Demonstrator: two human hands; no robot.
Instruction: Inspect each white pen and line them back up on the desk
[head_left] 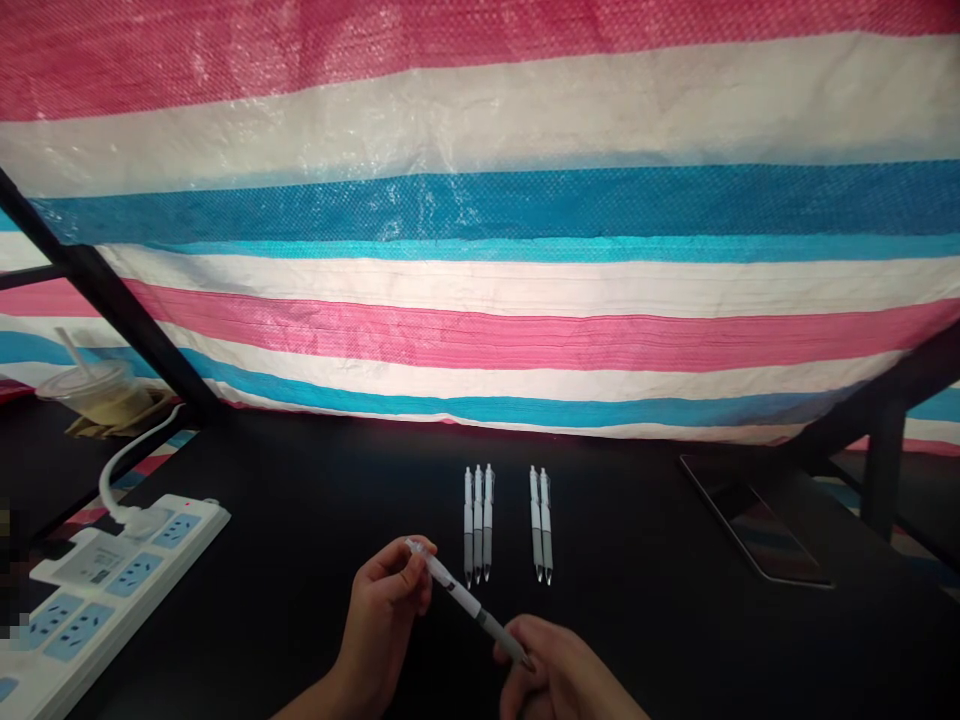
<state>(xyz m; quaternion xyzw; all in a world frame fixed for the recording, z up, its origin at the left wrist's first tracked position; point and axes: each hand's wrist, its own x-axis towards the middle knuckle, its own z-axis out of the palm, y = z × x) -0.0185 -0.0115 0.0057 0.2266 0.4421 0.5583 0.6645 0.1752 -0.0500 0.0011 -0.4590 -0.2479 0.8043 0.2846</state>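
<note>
White pen (pixel 466 598), between left hand (pixel 382 625), right hand (pixel 559 675)

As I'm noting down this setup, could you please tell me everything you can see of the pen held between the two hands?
The pen is slim, with a white, glossy barrel that looks like plastic, dark marks along it and a grey section narrowing towards its lower end. It lies tilted across the view. The fingers of the left hand hold its upper end, while the right hand holds its lower end.
</note>
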